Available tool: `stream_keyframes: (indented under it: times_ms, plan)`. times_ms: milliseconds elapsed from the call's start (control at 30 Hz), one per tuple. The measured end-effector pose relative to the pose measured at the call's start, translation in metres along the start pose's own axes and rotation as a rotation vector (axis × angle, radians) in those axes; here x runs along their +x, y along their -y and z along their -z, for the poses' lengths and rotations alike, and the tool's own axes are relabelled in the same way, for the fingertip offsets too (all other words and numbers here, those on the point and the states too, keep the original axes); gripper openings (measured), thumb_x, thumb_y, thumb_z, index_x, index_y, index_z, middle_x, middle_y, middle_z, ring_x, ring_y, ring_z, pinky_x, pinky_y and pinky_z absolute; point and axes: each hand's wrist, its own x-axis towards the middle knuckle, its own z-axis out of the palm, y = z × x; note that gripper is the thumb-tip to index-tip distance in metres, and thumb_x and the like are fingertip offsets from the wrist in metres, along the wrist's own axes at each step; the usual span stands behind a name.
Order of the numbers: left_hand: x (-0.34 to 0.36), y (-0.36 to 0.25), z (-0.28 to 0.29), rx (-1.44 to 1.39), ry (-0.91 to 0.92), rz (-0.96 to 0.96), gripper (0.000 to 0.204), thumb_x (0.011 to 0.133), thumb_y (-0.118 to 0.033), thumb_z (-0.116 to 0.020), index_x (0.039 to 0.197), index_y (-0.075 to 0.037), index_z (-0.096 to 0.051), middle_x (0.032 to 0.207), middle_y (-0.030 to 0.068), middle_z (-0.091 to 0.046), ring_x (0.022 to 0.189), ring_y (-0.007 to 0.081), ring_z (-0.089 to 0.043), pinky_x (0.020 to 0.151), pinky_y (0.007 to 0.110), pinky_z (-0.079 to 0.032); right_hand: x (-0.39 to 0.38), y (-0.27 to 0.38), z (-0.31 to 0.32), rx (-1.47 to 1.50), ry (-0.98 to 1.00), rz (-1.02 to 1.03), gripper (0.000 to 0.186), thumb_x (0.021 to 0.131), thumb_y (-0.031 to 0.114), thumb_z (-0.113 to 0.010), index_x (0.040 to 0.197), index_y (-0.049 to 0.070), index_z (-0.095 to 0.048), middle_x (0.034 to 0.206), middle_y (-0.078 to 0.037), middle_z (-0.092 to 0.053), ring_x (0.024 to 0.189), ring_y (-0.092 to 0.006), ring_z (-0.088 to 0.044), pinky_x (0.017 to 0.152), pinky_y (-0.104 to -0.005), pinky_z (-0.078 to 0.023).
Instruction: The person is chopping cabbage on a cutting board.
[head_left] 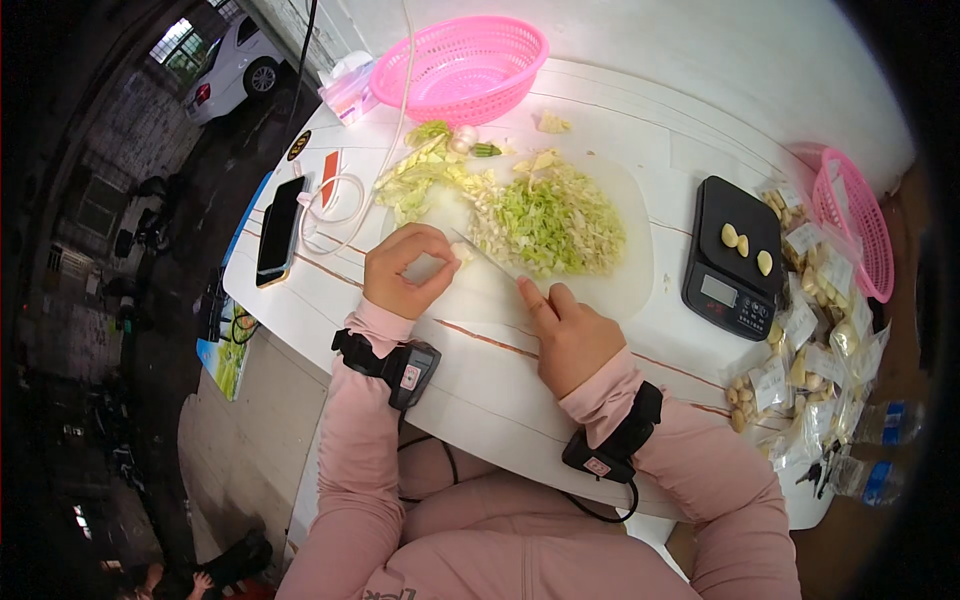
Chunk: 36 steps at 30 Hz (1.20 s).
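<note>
My left hand is closed, thumb and forefinger pinching a small pale vegetable piece over the near left part of a whitish cutting board. Its exact kind is not clear. In my right hand is a knife, the blade slanting up and left so that its tip reaches the pale piece. Just beyond the blade lies a heap of chopped pale green leafy vegetable. Larger yellow-green leaves spread to its left, beside small white bulbs and a short green stub.
A black digital scale carries 3 peeled cloves. Several small bags crowd the right edge, near a pink basket and plastic bottles. A larger pink basket, tissue pack, phone and white cable stand left.
</note>
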Motion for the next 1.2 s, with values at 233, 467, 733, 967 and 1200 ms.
stream_keyframes:
  times_ms: [233, 467, 733, 967, 1200]
  plan:
    - [-0.0006, 0.0024, -0.0022, -0.001, -0.05, 0.043, 0.015, 0.07, 0.003, -0.07, 0.08, 0.0, -0.059, 0.077, 0.0068, -0.059, 0.071, 0.0165, -0.057, 0.066, 0.026, -0.046, 0.0001, -0.0006, -0.0044, 0.216, -0.187, -0.039, 0.053, 0.08, -0.003, -0.055, 0.131, 0.013, -0.05, 0.084, -0.008, -0.052, 0.061, -0.0273, -0.058, 0.053, -0.0361, -0.048]
    - [-0.0036, 0.0081, 0.0015, -0.009, 0.026, 0.083, 0.021, 0.073, 0.006, -0.07, 0.09, 0.0, -0.06, 0.09, 0.0052, -0.06, 0.082, 0.0119, -0.055, 0.075, 0.023, -0.044, 0.0007, 0.0005, -0.0008, 0.269, -0.189, 0.007, 0.057, 0.078, -0.006, -0.055, 0.132, 0.014, -0.051, 0.083, -0.008, -0.051, 0.062, -0.0265, -0.058, 0.054, -0.0351, -0.048]
    - [-0.0032, 0.005, 0.001, -0.009, -0.002, 0.088, 0.019, 0.071, 0.007, -0.071, 0.087, 0.001, -0.061, 0.089, 0.0068, -0.062, 0.082, 0.0135, -0.057, 0.075, 0.024, -0.046, 0.0008, 0.0, -0.0023, 0.26, -0.182, 0.028, 0.06, 0.077, -0.006, -0.056, 0.132, 0.015, -0.051, 0.084, -0.008, -0.051, 0.063, -0.0258, -0.058, 0.055, -0.0348, -0.048]
    - [-0.0008, 0.0027, -0.0015, -0.004, -0.054, 0.051, 0.015, 0.07, 0.002, -0.071, 0.082, 0.0, -0.062, 0.08, 0.0072, -0.062, 0.071, 0.0156, -0.059, 0.067, 0.025, -0.048, 0.0006, -0.0001, -0.0009, 0.206, -0.144, 0.065, 0.06, 0.076, 0.002, -0.058, 0.134, 0.013, -0.048, 0.089, -0.007, -0.05, 0.073, -0.0221, -0.057, 0.058, -0.0331, -0.05]
    - [-0.0013, 0.0029, -0.0014, -0.001, -0.068, 0.079, 0.013, 0.07, 0.002, -0.072, 0.08, -0.001, -0.063, 0.077, 0.0065, -0.061, 0.07, 0.0154, -0.059, 0.066, 0.025, -0.048, 0.0003, 0.0007, -0.0032, 0.156, -0.135, 0.072, 0.06, 0.076, 0.001, -0.056, 0.134, 0.011, -0.048, 0.089, -0.008, -0.05, 0.074, -0.0223, -0.057, 0.058, -0.0332, -0.049]
